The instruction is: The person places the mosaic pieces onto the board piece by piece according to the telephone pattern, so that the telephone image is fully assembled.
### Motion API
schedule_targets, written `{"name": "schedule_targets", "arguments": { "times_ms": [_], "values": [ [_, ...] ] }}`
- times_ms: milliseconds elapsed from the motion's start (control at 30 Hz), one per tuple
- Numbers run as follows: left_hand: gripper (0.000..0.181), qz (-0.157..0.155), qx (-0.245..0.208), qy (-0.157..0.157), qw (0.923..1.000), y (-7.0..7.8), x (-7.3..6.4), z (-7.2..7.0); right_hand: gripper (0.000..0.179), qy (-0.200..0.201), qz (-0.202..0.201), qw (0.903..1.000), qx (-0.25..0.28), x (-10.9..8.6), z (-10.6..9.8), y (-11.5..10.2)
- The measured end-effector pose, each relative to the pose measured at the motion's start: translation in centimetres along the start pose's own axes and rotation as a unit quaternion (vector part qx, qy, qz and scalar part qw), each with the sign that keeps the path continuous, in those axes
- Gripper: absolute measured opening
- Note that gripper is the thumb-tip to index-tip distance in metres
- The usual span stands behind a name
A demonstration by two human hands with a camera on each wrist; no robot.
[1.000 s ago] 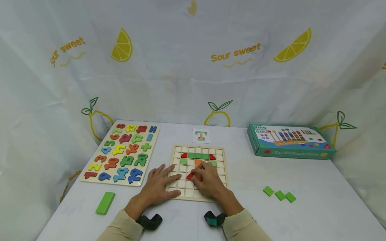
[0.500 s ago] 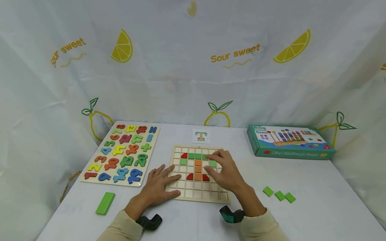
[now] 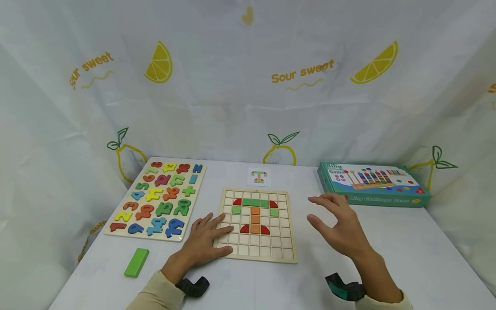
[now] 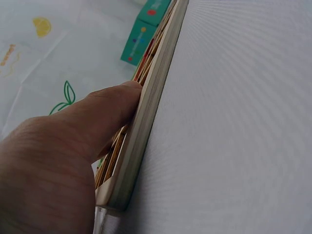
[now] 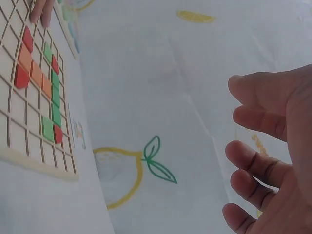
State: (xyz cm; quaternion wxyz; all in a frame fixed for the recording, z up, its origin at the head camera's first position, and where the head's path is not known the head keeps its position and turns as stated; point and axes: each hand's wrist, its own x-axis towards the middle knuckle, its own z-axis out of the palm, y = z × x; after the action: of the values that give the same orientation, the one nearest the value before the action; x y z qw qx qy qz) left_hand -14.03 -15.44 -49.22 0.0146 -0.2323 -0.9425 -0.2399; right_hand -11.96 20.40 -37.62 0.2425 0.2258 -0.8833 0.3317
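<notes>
A wooden grid board (image 3: 271, 254) lies in front of me in the head view. Set in its squares are green tiles (image 3: 255, 202), a column of orange tiles (image 3: 255, 219) and red quarter-round tiles (image 3: 265, 230). My left hand (image 3: 201, 241) rests on the board's left edge with fingers spread; in the left wrist view its thumb (image 4: 117, 102) presses the rim. My right hand (image 3: 342, 226) is off to the right of the board, fingers apart, holding nothing. The small green tiles on the table at the right are hidden behind that hand and forearm.
A small pattern card (image 3: 259, 177) lies just behind the grid board. At the left is a number puzzle board (image 3: 178, 238), with a green block (image 3: 136, 262) in front of it. A ring game box (image 3: 373, 185) sits at the back right.
My right hand has let go of the tile at the board's lower middle, lifted away and moved right, over the loose green tiles. My left hand has stayed in place.
</notes>
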Motion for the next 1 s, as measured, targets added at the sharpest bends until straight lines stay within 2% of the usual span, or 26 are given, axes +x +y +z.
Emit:
{"name": "schedule_targets", "arguments": {
  "times_ms": [233, 400, 600, 800, 900, 1000],
  "values": [
    [0.061, 0.003, 0.002, 0.002, 1.0, 0.0, -0.1, 0.1, 0.044, 0.005, 0.068, 0.9973, -0.026, -2.4, -2.8, 1.9],
    [0.061, 0.007, 0.005, 0.002, 1.0, 0.0, 0.0, 0.0, 0.045, -0.004, 0.127, 0.9899, -0.064, -4.4, -3.7, 3.8],
    [0.061, 0.003, 0.006, 0.002, 1.0, 0.0, -0.1, -0.1, 0.051, -0.035, 0.21, 0.9735, -0.083, -6.5, -3.7, 6.1],
    [0.06, 0.003, 0.005, 0.002, 1.0, 0.1, -0.1, -0.1, 0.065, -0.093, 0.299, 0.9457, -0.086, -8.2, -3.3, 8.9],
    [0.06, 0.004, 0.002, 0.0, 1.0, 0.1, -0.1, -0.1, 0.07, -0.123, 0.323, 0.9351, -0.078, -8.8, -2.9, 10.1],
    [0.061, 0.002, 0.001, -0.004, 1.0, 0.2, -0.1, -0.2, 0.071, -0.136, 0.326, 0.9331, -0.066, -9.2, -2.6, 10.8]
  ]
}}
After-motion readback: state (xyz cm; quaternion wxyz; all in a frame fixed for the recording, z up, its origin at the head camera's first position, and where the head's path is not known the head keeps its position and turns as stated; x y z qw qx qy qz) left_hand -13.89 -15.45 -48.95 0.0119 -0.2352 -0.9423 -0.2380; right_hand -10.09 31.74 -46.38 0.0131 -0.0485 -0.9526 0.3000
